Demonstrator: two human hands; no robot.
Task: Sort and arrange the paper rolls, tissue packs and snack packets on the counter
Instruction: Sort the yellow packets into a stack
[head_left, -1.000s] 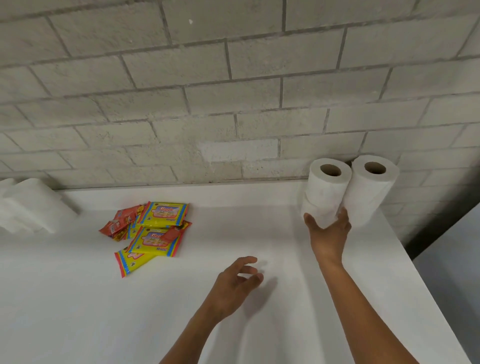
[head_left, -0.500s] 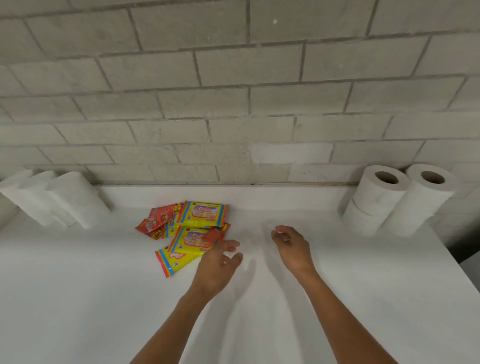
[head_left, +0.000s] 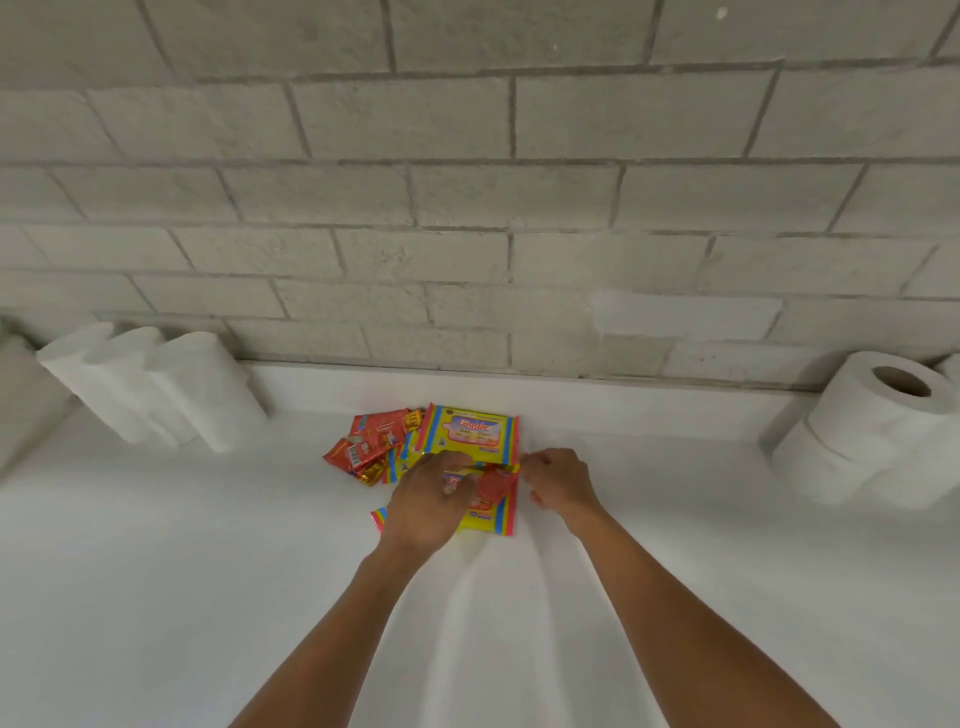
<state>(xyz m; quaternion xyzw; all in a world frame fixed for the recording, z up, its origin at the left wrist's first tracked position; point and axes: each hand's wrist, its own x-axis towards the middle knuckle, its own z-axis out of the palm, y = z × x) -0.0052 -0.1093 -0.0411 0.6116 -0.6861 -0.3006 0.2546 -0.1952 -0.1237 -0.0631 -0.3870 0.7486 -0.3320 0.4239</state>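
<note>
Glossy yellow rectangular tissue packs (head_left: 470, 434) and crinkled red foil snack packets (head_left: 371, 441) lie heaped mid-table, near the grey brick wall (head_left: 467, 208). The left hand (head_left: 423, 506) rests on the front pack, fingers curled over it. The right hand (head_left: 558, 480) pinches that pack's right edge (grip partly hidden). Soft white paper rolls (head_left: 878, 415) stand right; the smooth white table (head_left: 156, 597) lies bare in front.
</note>
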